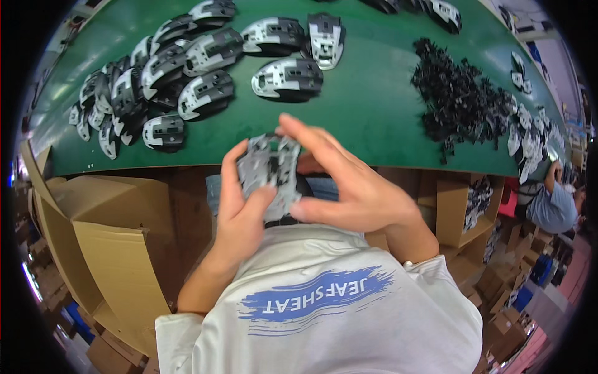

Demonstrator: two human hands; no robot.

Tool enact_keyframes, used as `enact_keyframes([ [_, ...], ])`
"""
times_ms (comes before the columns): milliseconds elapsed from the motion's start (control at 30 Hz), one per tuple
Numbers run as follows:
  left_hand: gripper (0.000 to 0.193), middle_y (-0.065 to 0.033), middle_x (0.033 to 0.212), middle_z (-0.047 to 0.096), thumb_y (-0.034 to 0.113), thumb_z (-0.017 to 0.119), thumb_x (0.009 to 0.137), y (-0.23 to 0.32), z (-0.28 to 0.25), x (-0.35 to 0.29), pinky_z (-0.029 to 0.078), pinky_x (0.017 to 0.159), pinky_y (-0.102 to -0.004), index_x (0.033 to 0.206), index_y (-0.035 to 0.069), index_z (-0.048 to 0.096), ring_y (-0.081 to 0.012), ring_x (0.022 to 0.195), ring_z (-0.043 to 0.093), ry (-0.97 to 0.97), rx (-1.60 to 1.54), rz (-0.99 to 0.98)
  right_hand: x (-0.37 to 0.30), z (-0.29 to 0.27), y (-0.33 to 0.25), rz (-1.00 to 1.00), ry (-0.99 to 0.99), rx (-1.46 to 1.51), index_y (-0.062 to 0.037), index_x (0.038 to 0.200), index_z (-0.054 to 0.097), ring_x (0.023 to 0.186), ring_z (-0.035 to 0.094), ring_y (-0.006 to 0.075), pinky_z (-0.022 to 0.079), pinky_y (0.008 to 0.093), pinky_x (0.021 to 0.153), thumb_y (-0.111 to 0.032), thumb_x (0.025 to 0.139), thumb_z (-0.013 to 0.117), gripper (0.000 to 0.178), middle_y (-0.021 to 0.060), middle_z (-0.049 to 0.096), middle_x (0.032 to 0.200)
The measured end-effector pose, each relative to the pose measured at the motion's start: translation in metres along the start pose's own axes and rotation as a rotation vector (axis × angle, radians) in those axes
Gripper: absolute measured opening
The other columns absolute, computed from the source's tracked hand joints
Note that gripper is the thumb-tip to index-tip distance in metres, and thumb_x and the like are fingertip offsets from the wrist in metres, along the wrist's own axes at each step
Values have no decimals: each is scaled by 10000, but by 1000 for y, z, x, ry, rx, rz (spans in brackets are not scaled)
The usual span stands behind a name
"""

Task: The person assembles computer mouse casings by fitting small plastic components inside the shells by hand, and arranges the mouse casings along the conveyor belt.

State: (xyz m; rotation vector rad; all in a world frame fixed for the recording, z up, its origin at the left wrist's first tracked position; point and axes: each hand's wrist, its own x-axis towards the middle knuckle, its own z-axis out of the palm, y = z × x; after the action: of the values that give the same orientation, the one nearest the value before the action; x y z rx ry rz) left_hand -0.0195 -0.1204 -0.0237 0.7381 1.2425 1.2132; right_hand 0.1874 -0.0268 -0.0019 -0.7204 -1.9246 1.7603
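Note:
A grey plastic shell [288,167], shaped like a computer mouse cover, is held up in front of my shirt at the table's near edge. Its inner side, with cut-outs and small posts, faces me. My left hand [240,215] grips its left side, thumb pressed on the inner face. From the right, my right hand [355,187] closes around the shell, thumb at its lower right edge and forefinger by its top edge. That hand's other fingers are partly hidden behind the piece and slightly blurred.
Several black-and-silver shells [288,79] lie on the green table [367,112], heaped at left. To the right sit a pile of small black parts [461,93] and white-grey pieces [529,134]. Open cardboard boxes [118,249] stand below. Another person [551,206] sits far right.

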Motion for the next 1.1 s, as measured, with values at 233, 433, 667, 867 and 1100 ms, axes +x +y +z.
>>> enact_keyframes([
  [233, 635, -172, 1287, 601, 314, 717, 1043, 77, -75, -131, 639, 617, -425, 1559, 99, 418, -299, 916, 737, 143, -107, 195, -14, -110, 20, 185, 621, -1058, -56, 1503, 621, 1014, 730, 312, 588, 415, 914, -247, 986, 776, 573, 159, 742, 1232],
  [433, 540, -197, 1552, 554, 265, 522, 1178, 171, -251, -236, 416, 1199, -359, 1642, 15, 404, -242, 1368, 589, 1305, 602, 395, -15, -138, 44, 224, 651, -1247, -69, 1470, 649, 1071, 689, 329, 540, 449, 967, -243, 1013, 745, 499, 128, 720, 1206],
  [667, 647, -227, 1657, 495, 227, 614, 1102, 131, -437, -253, 406, 1229, -420, 1682, 51, 386, -343, 1496, 511, 870, 1055, -591, -19, -157, 77, 142, 751, -1366, -44, 1380, 687, 1131, 668, 355, 534, 456, 980, -124, 1011, 708, 379, 138, 698, 1244],
  [867, 585, -241, 1592, 558, 243, 614, 1126, 220, -385, -151, 443, 1219, -434, 1619, -29, 458, -330, 1472, 558, 842, 1443, -50, -11, -155, 69, 19, 718, -1182, -12, 1167, 731, 1027, 690, 357, 551, 456, 927, -33, 985, 695, 187, 122, 719, 1123],
  [1100, 334, -126, 1185, 749, 189, 698, 1035, 264, -159, 137, 580, 976, -406, 1362, 120, 710, -308, 1108, 731, 165, 1747, 836, 0, -116, 69, -133, 819, -1081, -79, 1156, 727, 1115, 712, 395, 572, 471, 942, -56, 991, 718, 167, 191, 689, 1365],
])
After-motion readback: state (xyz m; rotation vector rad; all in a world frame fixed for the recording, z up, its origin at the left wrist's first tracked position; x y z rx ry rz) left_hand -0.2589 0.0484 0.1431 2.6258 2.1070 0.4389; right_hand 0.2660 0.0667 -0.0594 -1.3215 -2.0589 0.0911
